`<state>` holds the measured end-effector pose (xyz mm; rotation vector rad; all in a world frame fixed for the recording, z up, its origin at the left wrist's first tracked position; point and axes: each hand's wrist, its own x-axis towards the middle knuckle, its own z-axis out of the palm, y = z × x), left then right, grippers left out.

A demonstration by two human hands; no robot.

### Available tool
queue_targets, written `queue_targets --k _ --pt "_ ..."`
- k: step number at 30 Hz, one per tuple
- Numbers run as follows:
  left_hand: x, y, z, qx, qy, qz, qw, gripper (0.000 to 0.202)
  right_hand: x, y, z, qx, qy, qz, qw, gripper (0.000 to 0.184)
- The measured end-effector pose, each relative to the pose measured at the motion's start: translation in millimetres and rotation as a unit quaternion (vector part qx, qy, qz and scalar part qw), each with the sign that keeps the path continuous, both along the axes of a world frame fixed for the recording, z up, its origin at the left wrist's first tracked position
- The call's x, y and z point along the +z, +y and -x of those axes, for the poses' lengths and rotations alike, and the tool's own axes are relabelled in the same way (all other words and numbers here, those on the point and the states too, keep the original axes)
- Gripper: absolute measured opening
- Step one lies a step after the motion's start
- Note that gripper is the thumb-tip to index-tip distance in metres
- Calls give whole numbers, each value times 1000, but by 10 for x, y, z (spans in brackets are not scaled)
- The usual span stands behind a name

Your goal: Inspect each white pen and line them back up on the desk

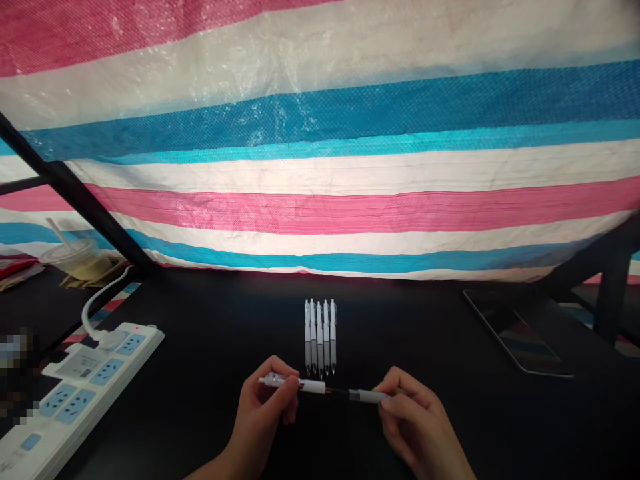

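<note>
My left hand (267,413) pinches the white upper barrel of a pen (313,387), its clear clip end pointing left. From the barrel's right end a thin refill (336,391) sticks out towards my right hand (413,417). Between thumb and fingers, that hand holds the pen's grey front grip section (369,397), which is apart from the barrel. Just beyond my hands, several white-and-grey pens (320,337) lie side by side on the black table (210,320), tips towards me.
On the left lies a white power strip (105,380) with a plugged-in cord (87,307). A dark tablet or phone (515,333) rests at the right. A plastic cup with a straw (75,257) stands far left. Striped sheeting (320,207) hangs behind the table, beside a black frame bar (85,200).
</note>
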<state>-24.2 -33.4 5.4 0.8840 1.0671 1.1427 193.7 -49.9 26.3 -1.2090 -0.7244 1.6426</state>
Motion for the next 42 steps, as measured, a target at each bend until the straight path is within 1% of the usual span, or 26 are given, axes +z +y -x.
queue_targets --k 9,20,23,26,29,32,35,39,42 --pt "14 10 18 21 -2 4 1000 21 28 2 -31 -33 -5 -5 999 14" --pt "21 4 34 18 -12 1 1000 19 7 1 -49 -63 -14 -6 998 13" --pt "28 -5 19 10 -16 11 1000 20 12 -19 -26 -49 -16 -9 999 14" --pt "26 -19 -10 -18 -17 18 1000 20 23 -30 42 -11 -42 -25 999 17" --pt "10 -32 -28 -48 -13 18 999 20 13 -31 100 28 -88 -64 994 27" --pt "-1 -31 -29 -48 -5 16 999 21 -20 -28 103 53 -137 -109 983 34" --pt "6 -20 -27 -48 0 18 999 21 -45 -33 88 54 -167 -134 975 32" --pt "19 -11 -26 -65 2 22 998 21 -50 -41 89 27 -172 -130 976 28" --pt "14 -15 -27 -57 6 21 998 20 -73 -37 76 41 -171 -132 976 29"
